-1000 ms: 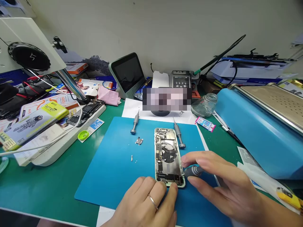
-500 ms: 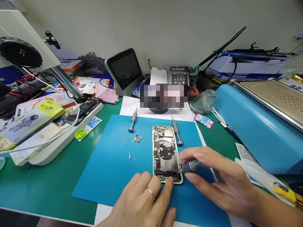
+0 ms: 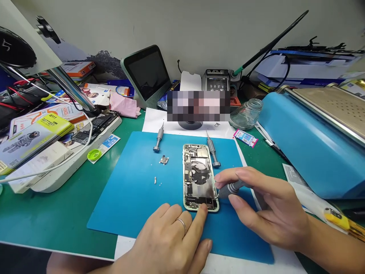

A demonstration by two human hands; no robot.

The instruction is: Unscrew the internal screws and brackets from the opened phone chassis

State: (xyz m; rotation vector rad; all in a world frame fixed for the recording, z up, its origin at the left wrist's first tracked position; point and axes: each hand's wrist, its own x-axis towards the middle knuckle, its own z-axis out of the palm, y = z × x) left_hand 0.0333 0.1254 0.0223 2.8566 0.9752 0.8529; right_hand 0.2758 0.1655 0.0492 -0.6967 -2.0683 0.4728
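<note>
Right of centre, a screwdriver (image 3: 228,190) is gripped by the right hand (image 3: 270,207), aimed leftward at the lower right edge of the phone (image 3: 201,177).

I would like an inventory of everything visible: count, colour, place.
table: 1, green, foreground
mat: 1, blue, on table
phone: 1, pale-green frame, on mat
screwdrivers: 3, grey, two on mat, one held
metal pieces: several, silver, left of phone
cap: 1, lime, left of mat
cloth: 1, pink, back left
display: 1, black screen, back
jar: 1, clear, back right
machine: 1, blue, right
boxes: several, mixed colours, mostly left
control unit: 1, dark, back
left hand: 1, bare, touching phone
right hand: 1, bare, holding screwdriver
</note>
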